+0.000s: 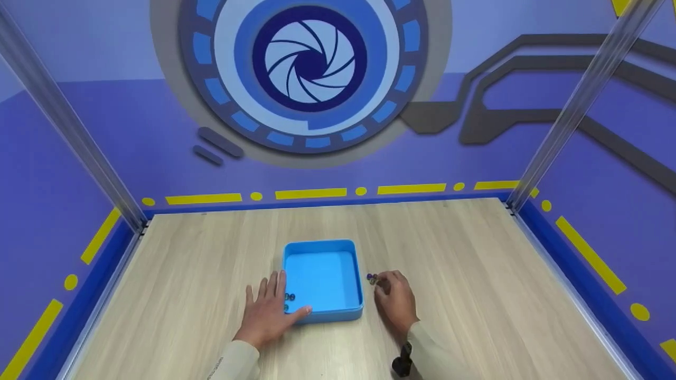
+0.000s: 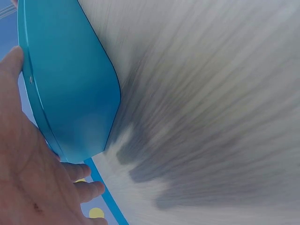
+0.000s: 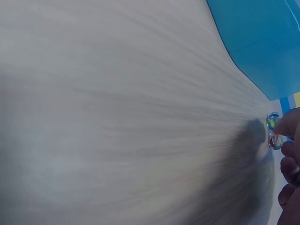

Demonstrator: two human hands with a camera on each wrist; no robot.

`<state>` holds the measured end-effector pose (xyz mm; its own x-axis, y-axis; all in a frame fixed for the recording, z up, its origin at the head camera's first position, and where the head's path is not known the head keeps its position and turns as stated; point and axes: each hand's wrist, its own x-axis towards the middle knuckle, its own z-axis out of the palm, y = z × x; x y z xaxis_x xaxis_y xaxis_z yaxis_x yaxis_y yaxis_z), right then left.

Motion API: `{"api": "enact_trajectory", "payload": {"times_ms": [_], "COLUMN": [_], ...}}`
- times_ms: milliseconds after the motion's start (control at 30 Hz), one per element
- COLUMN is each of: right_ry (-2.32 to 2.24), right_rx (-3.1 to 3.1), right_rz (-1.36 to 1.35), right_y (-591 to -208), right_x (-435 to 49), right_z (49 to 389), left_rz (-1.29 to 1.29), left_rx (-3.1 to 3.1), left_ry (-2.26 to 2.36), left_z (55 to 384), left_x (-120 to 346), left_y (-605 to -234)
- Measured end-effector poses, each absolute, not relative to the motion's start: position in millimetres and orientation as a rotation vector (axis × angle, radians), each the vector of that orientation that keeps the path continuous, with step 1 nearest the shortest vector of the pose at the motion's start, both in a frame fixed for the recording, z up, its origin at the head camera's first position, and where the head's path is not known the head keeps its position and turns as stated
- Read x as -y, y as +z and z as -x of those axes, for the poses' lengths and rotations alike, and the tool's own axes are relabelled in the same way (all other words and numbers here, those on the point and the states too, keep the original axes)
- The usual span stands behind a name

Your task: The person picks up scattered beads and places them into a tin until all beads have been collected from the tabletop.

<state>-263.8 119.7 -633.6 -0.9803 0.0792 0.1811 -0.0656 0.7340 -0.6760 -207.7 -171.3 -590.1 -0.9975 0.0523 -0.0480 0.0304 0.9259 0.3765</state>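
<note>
We judge the step in hand to be the picking of small marbles (image 1: 369,276) from the counter (image 1: 454,253), where they lie just beside the right wall of a blue box (image 1: 335,316) set about midway between the counter's left and right edges. Our right hand (image 1: 396,302) has its fingers curled, tips at those marbles; whether it pinches one, we cannot tell. Our left hand (image 1: 266,315) lies spread along the box's left rim, thumb over the near rim, beside a few other marbles (image 1: 291,297) in the box's near-left corner. The next move, we think, calls for a light, sure pinch on something that rolls easily. Our left sleeve (image 1: 235,361) bears dark lettering too small to read; the patterned back wall (image 1: 132,132) shows no words, and we find no brand or label.
</note>
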Motion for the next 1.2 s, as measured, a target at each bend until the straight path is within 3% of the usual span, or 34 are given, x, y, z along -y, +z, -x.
{"api": "enact_trajectory", "payload": {"times_ms": [1200], "right_ry": [1.007], "right_rx": [2.739], "right_rz": [-0.043], "right_y": [-634.4], "right_x": [-126.0], "right_z": [263.7], "left_rz": [-0.059], "left_rx": [-3.038], "left_ry": [0.600], "left_z": [206.8], "left_x": [171.1], "left_y": [-590.1]}}
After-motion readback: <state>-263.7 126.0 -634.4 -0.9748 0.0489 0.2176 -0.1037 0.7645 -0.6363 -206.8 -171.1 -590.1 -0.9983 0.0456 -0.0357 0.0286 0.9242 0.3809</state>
